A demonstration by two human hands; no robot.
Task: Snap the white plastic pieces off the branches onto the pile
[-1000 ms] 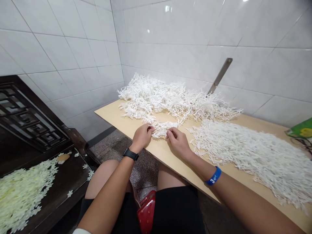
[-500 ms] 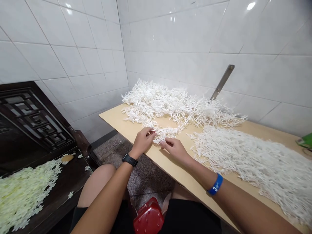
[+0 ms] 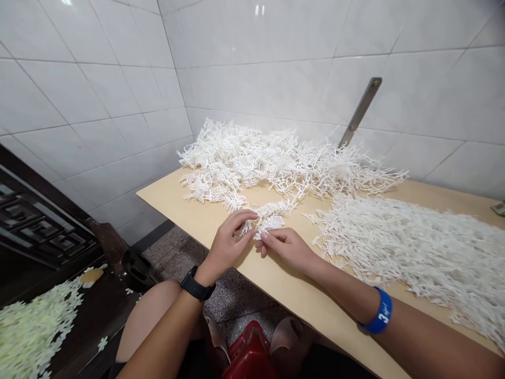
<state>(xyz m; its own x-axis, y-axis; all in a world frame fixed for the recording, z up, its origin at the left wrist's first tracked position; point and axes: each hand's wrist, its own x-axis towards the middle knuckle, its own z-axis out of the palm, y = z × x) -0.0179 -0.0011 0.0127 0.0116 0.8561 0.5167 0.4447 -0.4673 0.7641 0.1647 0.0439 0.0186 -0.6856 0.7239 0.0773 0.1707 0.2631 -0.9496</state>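
My left hand (image 3: pixel 231 239), with a black watch on its wrist, curves its thumb and fingers round a small clump of white branched sprigs (image 3: pixel 270 223), which look like plastic. My right hand (image 3: pixel 286 246), with a blue wristband, pinches the near end of the clump between thumb and forefinger. Both sets of fingertips almost meet close to the table's front edge. Just behind the hands, the clump runs into a large tangled heap of the same sprigs (image 3: pixel 252 152). Which single strand each hand grips is too fine to tell.
On the wooden tabletop (image 3: pixel 165 195), a flatter pile of short white pieces (image 3: pixel 414 252) spreads to the right. A metal bar (image 3: pixel 361 113) leans at the tiled wall. Left, a dark carved bench (image 3: pixel 39 226) bears pale yellow-green flower pieces (image 3: pixel 35 331). A red object (image 3: pixel 250 352) is between my knees.
The view has shifted, so the bench sits further left and lower. My left hand's thumb and fingers have spread wider round the clump. The right hand still pinches its near end.
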